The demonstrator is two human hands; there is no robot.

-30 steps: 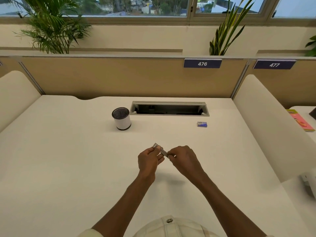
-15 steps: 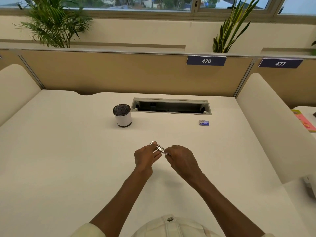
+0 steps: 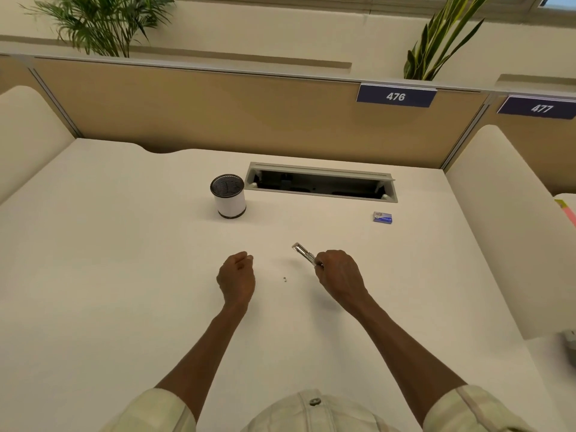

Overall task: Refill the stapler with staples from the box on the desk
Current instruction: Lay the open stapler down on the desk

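Fingers of my right hand [image 3: 338,275] clamp the slim, shiny metal stapler [image 3: 304,252], tilted above the matte white desk [image 3: 124,275]. My left hand [image 3: 236,279] is loosely curled, holding nothing (fingertips together). I see the small blue staple box [image 3: 382,217] lying well apart, with bare desk between.

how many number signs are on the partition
2. The sign reading 476 hangs on the partition's top edge behind the desk, right of centre. The sign reading 477 is further right, cut off by the picture's edge. More may lie out of view.
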